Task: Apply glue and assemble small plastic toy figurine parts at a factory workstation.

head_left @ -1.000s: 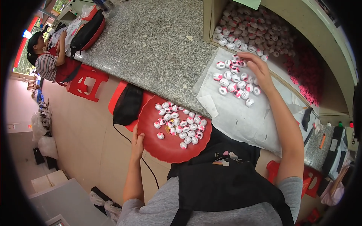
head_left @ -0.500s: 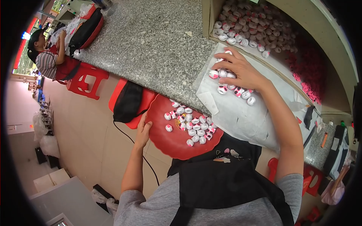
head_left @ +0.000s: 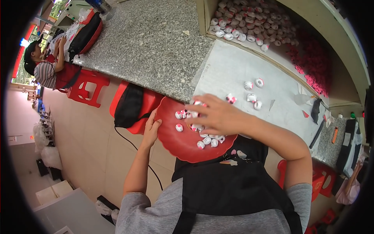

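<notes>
My left hand [head_left: 151,129] grips the left rim of a red scalloped plate [head_left: 177,144], tilted against the counter edge above my lap. Small round white pieces [head_left: 214,142] with pink and black marks and holes lie in the plate. Over its right part is my right hand [head_left: 219,116], fingers spread and slightly blurred, with some pieces under and beside the fingertips. It hides part of the heap. Several more such pieces [head_left: 251,97] remain scattered on a white sheet [head_left: 230,58] to the right of the plate.
A shelf bin [head_left: 249,19] at the far right holds many similar white pieces and a bright pink heap [head_left: 311,74]. The speckled stone counter [head_left: 152,46] runs leftward. A red stool [head_left: 136,126] with a black bag [head_left: 132,105] stands left. Another person [head_left: 44,70] sits far left.
My right hand has moved from the pieces on the white sheet down and left over the plate, and fewer pieces lie on the sheet. My left hand still holds the rim.
</notes>
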`<state>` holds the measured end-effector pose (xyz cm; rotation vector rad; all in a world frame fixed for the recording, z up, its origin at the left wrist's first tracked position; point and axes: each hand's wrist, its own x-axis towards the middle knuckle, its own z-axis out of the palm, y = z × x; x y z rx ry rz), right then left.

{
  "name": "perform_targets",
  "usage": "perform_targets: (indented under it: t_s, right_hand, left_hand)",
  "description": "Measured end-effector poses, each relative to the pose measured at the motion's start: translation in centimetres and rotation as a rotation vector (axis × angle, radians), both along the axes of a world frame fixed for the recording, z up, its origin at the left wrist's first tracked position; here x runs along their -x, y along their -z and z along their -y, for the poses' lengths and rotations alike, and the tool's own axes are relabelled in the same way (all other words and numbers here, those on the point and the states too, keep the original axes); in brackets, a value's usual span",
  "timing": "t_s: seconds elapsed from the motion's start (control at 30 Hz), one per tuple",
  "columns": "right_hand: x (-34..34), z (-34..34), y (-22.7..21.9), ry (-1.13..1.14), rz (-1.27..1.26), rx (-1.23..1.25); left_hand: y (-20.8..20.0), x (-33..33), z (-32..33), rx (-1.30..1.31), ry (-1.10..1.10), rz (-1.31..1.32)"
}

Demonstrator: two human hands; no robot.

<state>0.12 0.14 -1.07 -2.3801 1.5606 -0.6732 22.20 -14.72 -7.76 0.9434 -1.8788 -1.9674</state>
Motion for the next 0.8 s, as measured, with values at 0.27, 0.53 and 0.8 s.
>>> perform_targets:
  t_s: [0.27, 0.53, 0.8]
  right_hand:
    - [7.2, -5.2, -0.5, 0.719, 0.06, 0.004]
    - [-7.2, 0.0, 2.2, 0.304, 0.493, 0.081]
    - [-5.3, -3.3, -0.6, 0.218, 0.631, 0.098]
  left_hand:
    - [0.1, -1.2, 0.3, 0.079, -0.01, -0.042]
    - [0.7, -2.9, -0.6, 0.065, -0.086, -0.058]
    - [-1.8, -10.5, -0.4, -0.015, -0.403, -0.04]
